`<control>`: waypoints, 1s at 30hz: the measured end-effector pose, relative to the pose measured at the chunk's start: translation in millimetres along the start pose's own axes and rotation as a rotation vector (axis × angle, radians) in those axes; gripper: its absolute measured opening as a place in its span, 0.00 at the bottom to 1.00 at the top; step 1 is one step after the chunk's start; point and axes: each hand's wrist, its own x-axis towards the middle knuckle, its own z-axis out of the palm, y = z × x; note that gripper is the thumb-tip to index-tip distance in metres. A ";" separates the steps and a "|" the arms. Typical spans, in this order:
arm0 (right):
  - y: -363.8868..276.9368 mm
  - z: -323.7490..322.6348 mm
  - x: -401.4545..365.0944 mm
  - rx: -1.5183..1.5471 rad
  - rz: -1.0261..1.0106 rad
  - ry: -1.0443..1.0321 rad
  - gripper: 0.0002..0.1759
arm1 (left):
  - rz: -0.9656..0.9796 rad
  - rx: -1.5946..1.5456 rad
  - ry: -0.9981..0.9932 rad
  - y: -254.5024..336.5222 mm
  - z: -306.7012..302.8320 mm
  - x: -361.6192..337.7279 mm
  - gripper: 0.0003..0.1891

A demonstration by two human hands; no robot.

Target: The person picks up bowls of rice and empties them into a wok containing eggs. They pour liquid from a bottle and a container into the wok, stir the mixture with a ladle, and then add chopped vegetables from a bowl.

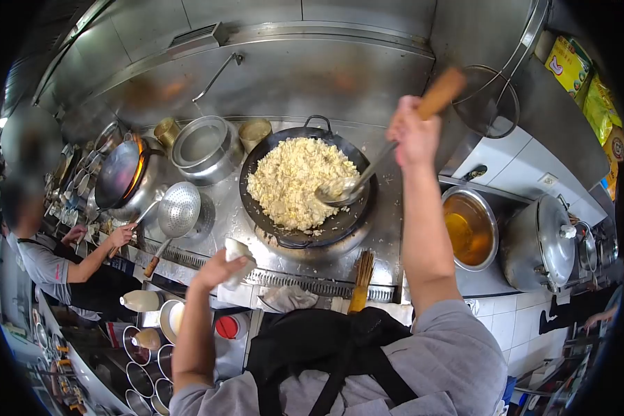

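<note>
My right hand (416, 135): fingers closed round the long ladle (340, 191) near its wooden grip, arm stretched to the far right of the wok (356, 220). Ladle bowl sits in the right side of the fried rice (291, 180), pressed into the grains. My left hand (218, 270): pinching a folded white cloth (238, 263), held up just off the near left side of the wok; exact finger placement cannot be told.

Rice: pale yellow, heaped over most of the wok, a few grains up the dark wall (some stray bits on the steel counter (388, 239) too). Wok has a loop handle at the far side and another at the near side.

Near side of the wok: a crumpled rag (288, 298) and, right of it, a bamboo brush (362, 277), bristles pointing away from me. Left: a perforated scoop (179, 210) with a wooden handle; beyond it, a round steel pot (201, 147).

Right: a steel bowl (470, 232) of amber liquid, then a big lidded pot (544, 243). Far right, a wire strainer (485, 104). Far left, a co-worker (52, 267) in a grey shirt and dark apron grips a handle beside another wok (118, 177).
</note>
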 end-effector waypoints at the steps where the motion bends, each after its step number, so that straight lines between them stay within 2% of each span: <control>1: -14.3 -12.5 0.4 0.031 -0.041 -0.039 0.13 | -0.089 -0.270 -0.006 40.6 26.1 -14.8 0.23; 2: -20.9 -20.1 1.3 0.061 -0.078 -0.083 0.13 | -0.190 -0.462 -0.028 8.5 44.5 4.9 0.22; 3: 2.3 -19.9 1.9 -0.035 -0.119 0.090 0.12 | -0.374 -0.675 0.050 -9.8 65.7 23.8 0.24; 4: 46.8 -23.2 0.9 -0.128 -0.159 0.262 0.12 | -0.371 -0.788 -0.056 -1.4 82.4 32.8 0.27; 5: 106.4 -32.4 -3.3 -0.098 -0.092 0.255 0.12 | -0.396 -0.834 -0.048 6.4 98.6 41.2 0.29; 6: 136.5 -40.0 3.7 0.015 0.006 0.229 0.13 | -0.436 -0.770 -0.057 -9.0 110.4 61.5 0.32; 7: 133.0 -29.4 21.0 0.017 0.059 0.222 0.13 | -0.427 -0.734 -0.004 10.7 121.1 63.4 0.33; 8: 123.2 -19.9 29.2 0.012 0.117 0.229 0.13 | -0.421 -0.749 0.004 5.4 128.0 74.2 0.32; 10: 66.3 8.0 36.8 -0.074 0.096 0.115 0.12 | -0.445 -0.794 0.048 19.4 131.8 81.0 0.31; 12: 19.9 13.9 31.6 -0.016 -0.059 0.018 0.13 | -0.435 -0.852 0.029 16.7 131.9 86.9 0.29; 14: 8.6 -3.8 19.3 0.035 -0.140 -0.039 0.11 | -0.451 -0.821 -0.010 13.5 130.2 89.8 0.28; 16: 77.3 -12.7 7.4 -0.069 -0.205 0.130 0.12 | -0.439 -0.807 0.035 12.9 127.3 98.8 0.26; 17: 120.0 -11.8 -5.9 -0.146 -0.046 0.219 0.13 | -0.434 -0.791 0.066 10.7 131.9 101.7 0.24; 18: 137.1 -16.8 -5.2 0.001 0.032 0.119 0.14 | -0.425 -0.776 0.095 10.2 136.8 103.8 0.22; 19: 134.8 -9.0 11.7 0.005 0.083 0.066 0.12 | -0.460 -0.790 0.110 23.1 133.5 97.9 0.20; 21: 100.7 7.6 11.5 -0.006 0.148 0.023 0.10 | -0.467 -0.813 0.048 24.4 131.7 83.2 0.20; 22: 55.6 32.7 9.0 -0.054 0.087 -0.041 0.12 | -0.443 -0.828 -0.009 28.1 123.0 89.0 0.20; 23: 18.2 50.7 4.5 -0.109 0.032 -0.106 0.15 | -0.449 -0.892 -0.034 24.6 117.6 90.8 0.15; 24: -3.4 52.4 -1.2 -0.118 -0.027 -0.209 0.10 | -0.450 -0.901 -0.043 14.6 123.2 102.5 0.15; 26: -4.3 54.8 -14.3 -0.048 -0.048 -0.224 0.15 | -0.421 -1.082 -0.028 -23.6 140.6 136.1 0.12; 27: 24.1 61.3 -23.0 -0.067 0.001 -0.093 0.15 | -0.441 -1.067 -0.001 -29.2 145.3 142.3 0.11; 28: 70.3 61.6 -34.3 -0.091 0.055 0.041 0.15 | -0.370 -1.096 0.046 -15.6 148.7 128.8 0.10; 30: 148.5 43.3 -47.9 -0.188 0.013 0.034 0.15 | -0.359 -1.002 0.108 -27.4 158.8 134.9 0.08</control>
